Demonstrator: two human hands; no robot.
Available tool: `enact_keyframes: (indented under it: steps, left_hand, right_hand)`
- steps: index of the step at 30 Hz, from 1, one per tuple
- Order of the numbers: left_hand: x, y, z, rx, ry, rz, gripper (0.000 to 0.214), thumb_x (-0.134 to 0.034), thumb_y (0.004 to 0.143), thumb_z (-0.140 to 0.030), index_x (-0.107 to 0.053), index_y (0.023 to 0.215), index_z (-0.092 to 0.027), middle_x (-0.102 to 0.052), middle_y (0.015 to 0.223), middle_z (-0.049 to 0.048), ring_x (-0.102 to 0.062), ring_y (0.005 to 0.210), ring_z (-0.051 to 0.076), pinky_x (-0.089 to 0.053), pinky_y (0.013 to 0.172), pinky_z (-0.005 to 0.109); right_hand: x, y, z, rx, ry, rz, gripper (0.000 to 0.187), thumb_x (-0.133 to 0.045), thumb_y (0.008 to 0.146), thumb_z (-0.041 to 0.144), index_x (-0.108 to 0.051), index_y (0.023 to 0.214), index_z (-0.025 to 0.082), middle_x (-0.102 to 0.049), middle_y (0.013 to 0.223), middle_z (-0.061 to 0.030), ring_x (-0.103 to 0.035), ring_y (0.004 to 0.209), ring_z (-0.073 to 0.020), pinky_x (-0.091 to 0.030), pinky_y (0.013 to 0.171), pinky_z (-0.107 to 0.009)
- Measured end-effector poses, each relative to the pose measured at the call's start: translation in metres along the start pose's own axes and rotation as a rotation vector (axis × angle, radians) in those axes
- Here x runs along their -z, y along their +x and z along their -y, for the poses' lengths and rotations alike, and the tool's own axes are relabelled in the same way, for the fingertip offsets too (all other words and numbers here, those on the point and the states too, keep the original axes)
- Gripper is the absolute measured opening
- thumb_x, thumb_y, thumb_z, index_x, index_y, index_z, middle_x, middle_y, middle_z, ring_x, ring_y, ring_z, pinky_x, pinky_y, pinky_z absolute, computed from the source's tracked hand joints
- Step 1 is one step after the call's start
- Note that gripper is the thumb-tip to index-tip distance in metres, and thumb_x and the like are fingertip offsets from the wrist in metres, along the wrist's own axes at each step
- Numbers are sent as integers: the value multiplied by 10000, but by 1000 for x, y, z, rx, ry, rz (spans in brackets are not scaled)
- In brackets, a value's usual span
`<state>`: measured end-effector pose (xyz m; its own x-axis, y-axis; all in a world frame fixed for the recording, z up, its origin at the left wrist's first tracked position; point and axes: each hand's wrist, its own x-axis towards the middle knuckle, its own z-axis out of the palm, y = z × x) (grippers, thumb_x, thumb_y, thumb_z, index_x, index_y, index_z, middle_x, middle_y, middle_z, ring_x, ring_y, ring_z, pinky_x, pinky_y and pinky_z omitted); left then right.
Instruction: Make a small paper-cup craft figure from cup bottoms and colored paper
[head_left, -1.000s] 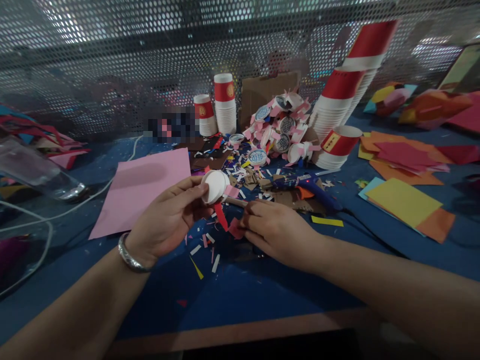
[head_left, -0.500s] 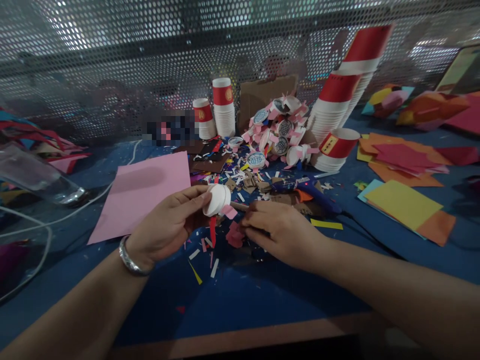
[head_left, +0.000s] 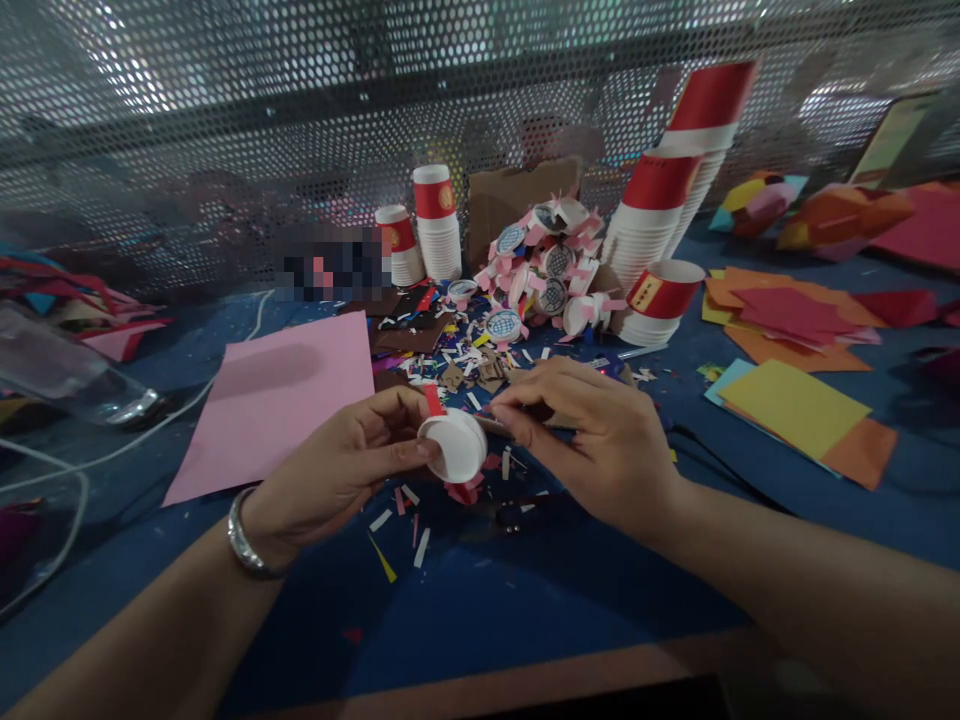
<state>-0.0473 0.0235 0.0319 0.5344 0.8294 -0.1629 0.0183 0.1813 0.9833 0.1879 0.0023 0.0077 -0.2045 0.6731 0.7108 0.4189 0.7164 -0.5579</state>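
A small round white paper piece, like a cut-off cup bottom (head_left: 454, 447), is pinched between the thumb and fingers of my left hand (head_left: 360, 450). A red paper strip (head_left: 434, 400) sticks up at its upper edge. To its right extends a thin brown stick-like piece (head_left: 491, 428). My right hand (head_left: 592, 430) is closed, thumb and forefinger together just above that brown piece; whatever lies in the pinch is too small to make out. Below, dark scissors (head_left: 510, 515) rest on the table, and reddish-pink paper (head_left: 463, 490) shows under the disc.
A pile of similar discs with pink tabs (head_left: 551, 265) lies ahead, near stacked red-and-white cups (head_left: 652, 200). Pink paper (head_left: 285, 390) lies left, coloured sheets (head_left: 799, 400) right. A mostly hidden blue glue gun (head_left: 604, 367) and its cord (head_left: 727, 475) are behind my right hand.
The disc has turned in my left hand, with its flat face now toward me and the red strip moved from below to above. My right hand has risen and shifted right, over the glue gun.
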Motion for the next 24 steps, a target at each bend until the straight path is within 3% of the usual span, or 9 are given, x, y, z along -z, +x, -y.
enact_keyframes:
  steps: [8,19,24]
  left_hand:
    - [-1,-1,4,13,106,17,212,-802,832,-206,-643,970,-183,-662,919,-10,-636,820,99,-502,730,199]
    - [1,0,5,16,123,26,193,-773,861,-239,-626,970,-177,-656,903,-9,-638,813,105,-489,708,212]
    - [1,1,5,14,96,34,190,-771,859,-224,-626,971,-174,-656,906,-4,-649,808,109,-501,719,218]
  right_hand:
    - [-3,-1,4,33,13,5,90,-660,919,110,-749,914,94,-734,874,-106,-685,833,-163,-550,838,-307]
    - [-1,-4,4,101,-27,52,141,-637,935,128,-765,965,75,-749,909,-114,-693,878,-157,-555,817,-271]
    - [1,-4,6,127,-102,82,165,-619,945,139,-765,988,73,-760,931,-113,-702,885,-185,-558,798,-308]
